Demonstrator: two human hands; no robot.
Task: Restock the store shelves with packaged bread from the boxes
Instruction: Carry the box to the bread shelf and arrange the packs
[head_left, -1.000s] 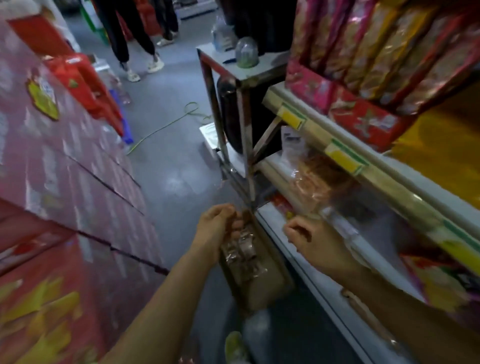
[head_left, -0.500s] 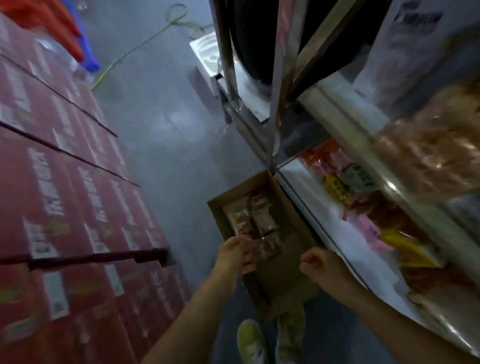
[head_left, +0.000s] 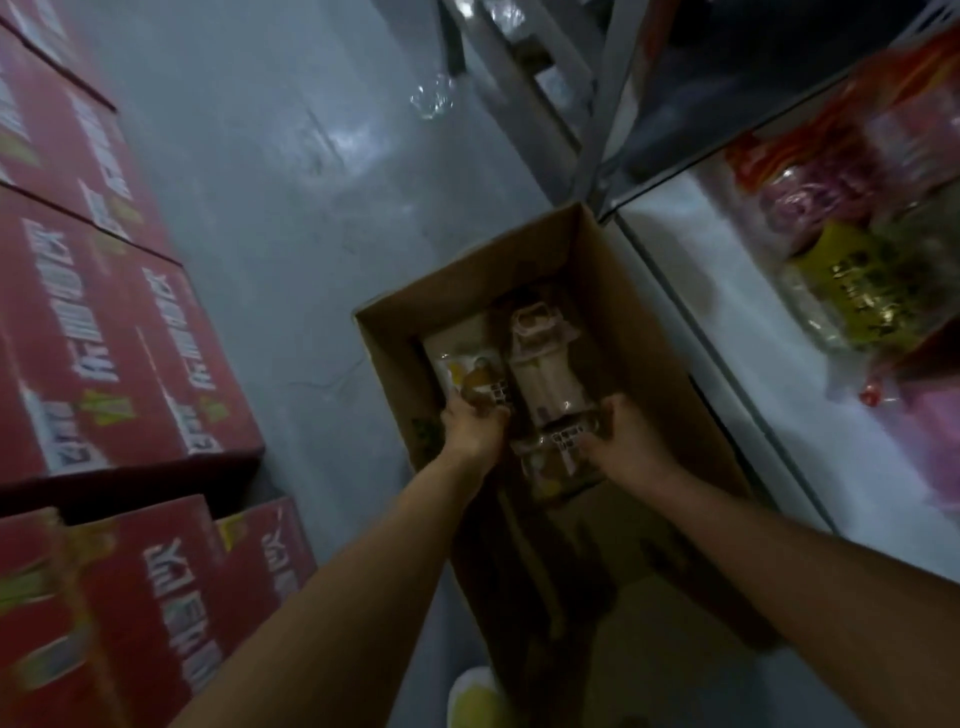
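Head view. Compared with half a second ago, both hands have dropped into the open cardboard box (head_left: 613, 291) on the floor, and the right hand, then a bare fist above the box edge, now has hold of goods. The left hand (head_left: 470, 426) curls round the near end of a bread packet with a yellow label (head_left: 465, 371) lying flat by the box's left wall. The right hand (head_left: 626, 444) appears to grip the clear-wrapped packets (head_left: 556, 441) in the right-hand row, though blur hides the fingertips. Each packet's long axis runs along the box's length, pointing away from the person toward the far wall. The lowest white shelf (head_left: 737, 332) lies just right of the box; red cartons (head_left: 104, 332) are stacked on the left.
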